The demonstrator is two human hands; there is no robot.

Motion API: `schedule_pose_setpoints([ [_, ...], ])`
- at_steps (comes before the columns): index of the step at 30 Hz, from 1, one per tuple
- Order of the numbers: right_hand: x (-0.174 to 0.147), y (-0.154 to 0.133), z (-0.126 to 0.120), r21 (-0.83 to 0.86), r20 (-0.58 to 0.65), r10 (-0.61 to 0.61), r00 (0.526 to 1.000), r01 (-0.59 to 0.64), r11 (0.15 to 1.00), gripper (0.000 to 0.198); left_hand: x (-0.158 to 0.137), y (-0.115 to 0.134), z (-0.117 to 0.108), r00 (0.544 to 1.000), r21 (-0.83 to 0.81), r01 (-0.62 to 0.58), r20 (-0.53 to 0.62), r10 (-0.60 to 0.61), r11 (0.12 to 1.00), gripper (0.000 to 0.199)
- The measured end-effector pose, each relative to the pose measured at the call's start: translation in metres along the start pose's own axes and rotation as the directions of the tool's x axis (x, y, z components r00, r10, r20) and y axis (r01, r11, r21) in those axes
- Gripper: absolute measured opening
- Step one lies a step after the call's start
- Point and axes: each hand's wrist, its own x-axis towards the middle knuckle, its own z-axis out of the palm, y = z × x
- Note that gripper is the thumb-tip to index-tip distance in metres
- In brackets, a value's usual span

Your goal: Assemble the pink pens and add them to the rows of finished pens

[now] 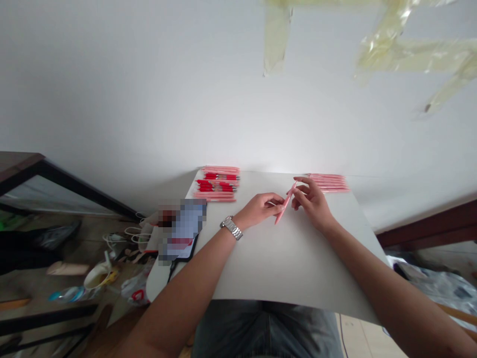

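Observation:
A pink pen [285,207] is held at a slant above the white table [283,263]. My left hand [263,207], with a metal watch at the wrist, pinches its lower part between thumb and fingers. At its upper end, the thumb and fingers of my right hand [311,201] close around the tip. Behind the right hand lies a row of pink pens [330,182] along the table's back edge. On the back left, pink pens [215,195] lie in stacked rows with several red pens [221,177] among them.
A phone [186,226], partly blurred out, lies at the table's left edge with a cable [171,271] running down. A white wall [186,99] rises behind the table. On the floor at left are a cup [99,276], a bottle [70,294] and bags.

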Motion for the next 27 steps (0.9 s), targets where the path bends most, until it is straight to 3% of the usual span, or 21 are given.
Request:
schedule_pose_setpoints([
  [10, 0.0003, 0.0034, -0.0012, -0.017, 0.123, 0.051, 0.991, -0.049, 0.999, 0.063, 0.0031, -0.0084, 0.0005, 0.997, -0.102, 0.05, -0.056, -0.056, 0.993, 0.045],
  [21, 0.0019, 0.0104, -0.0028, -0.013, 0.126, 0.015, 0.992, -0.013, 1.0, 0.053, 0.003, -0.0085, -0.0001, 0.996, -0.122, 0.048, -0.063, -0.056, 0.991, 0.045],
  [27, 0.0014, 0.0084, -0.0015, -0.039, 0.116, 0.023, 0.993, -0.019, 0.999, 0.059, 0.0025, -0.0069, -0.0003, 0.997, -0.115, 0.045, -0.065, -0.053, 0.992, 0.043],
])
